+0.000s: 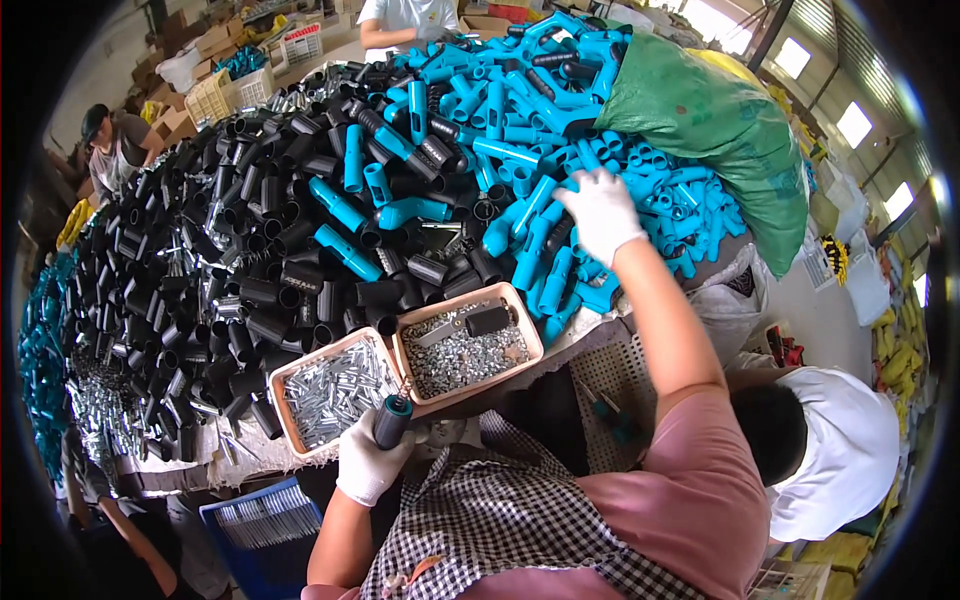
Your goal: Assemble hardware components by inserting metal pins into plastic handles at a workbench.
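Note:
Both my hands wear white gloves. My left hand [368,462] grips a dark handle piece with a blue end [392,421], held upright just below two pinkish trays. My right hand [602,213] reaches far out onto a heap of blue plastic handle parts [560,110], its fingers curled down among them; I cannot tell whether it holds one. The left tray [288,376] holds several silvery metal pins, and the right tray [527,317] holds small metal screws and a black sleeve [487,321].
A big pile of black plastic tubes [200,260] covers the table's left half. A green sack [720,130] lies at the right. A person in white [830,440] bends low at my right; others work at the far left and far end. A blue crate [262,530] sits below.

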The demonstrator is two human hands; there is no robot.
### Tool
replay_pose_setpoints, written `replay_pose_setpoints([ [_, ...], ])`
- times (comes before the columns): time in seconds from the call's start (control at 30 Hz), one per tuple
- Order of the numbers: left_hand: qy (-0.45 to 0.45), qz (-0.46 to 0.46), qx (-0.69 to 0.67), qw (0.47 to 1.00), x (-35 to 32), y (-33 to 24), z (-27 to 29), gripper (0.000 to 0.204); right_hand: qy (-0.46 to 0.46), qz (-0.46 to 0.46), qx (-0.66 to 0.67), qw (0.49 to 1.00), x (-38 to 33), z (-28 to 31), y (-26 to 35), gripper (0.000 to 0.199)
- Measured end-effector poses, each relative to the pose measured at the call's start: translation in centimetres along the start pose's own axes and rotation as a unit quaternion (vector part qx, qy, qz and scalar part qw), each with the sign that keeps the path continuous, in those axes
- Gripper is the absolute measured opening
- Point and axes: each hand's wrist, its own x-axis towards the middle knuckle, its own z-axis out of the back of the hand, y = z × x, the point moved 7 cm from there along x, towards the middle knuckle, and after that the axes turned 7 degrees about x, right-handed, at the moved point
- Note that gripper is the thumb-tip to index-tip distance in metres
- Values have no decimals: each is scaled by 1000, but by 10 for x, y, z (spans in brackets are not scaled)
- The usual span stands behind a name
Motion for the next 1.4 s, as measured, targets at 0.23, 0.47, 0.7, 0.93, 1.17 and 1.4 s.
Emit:
replay_pose_setpoints([
  [0.23, 18, -27, 3, 999, 2, -6, -4, 31, 120, 213, -139, 960, 4, -59, -28, 17],
  [0.47, 8, -62, 22, 998, -9, -12, 0, 40, 229, 103, -44, 967, 17, -21, -51, 22],
  [0.7, -23, -92, 77, 993, -23, 0, 12, 36, 292, 44, 707, 642, -36, 33, 49, 69],
  [0.93, -55, -83, 151, 983, -54, 17, 35, 35, 308, 98, 926, 195, -105, 22, 183, 70],
  [1.17, -77, -123, 225, 963, -66, 16, 56, 41, 450, 33, 750, 483, -126, 13, 201, 62],
  [1.4, -3, -107, 321, 941, -64, 14, 30, 29, 487, 92, 697, 519, -136, 12, 214, 44],
])
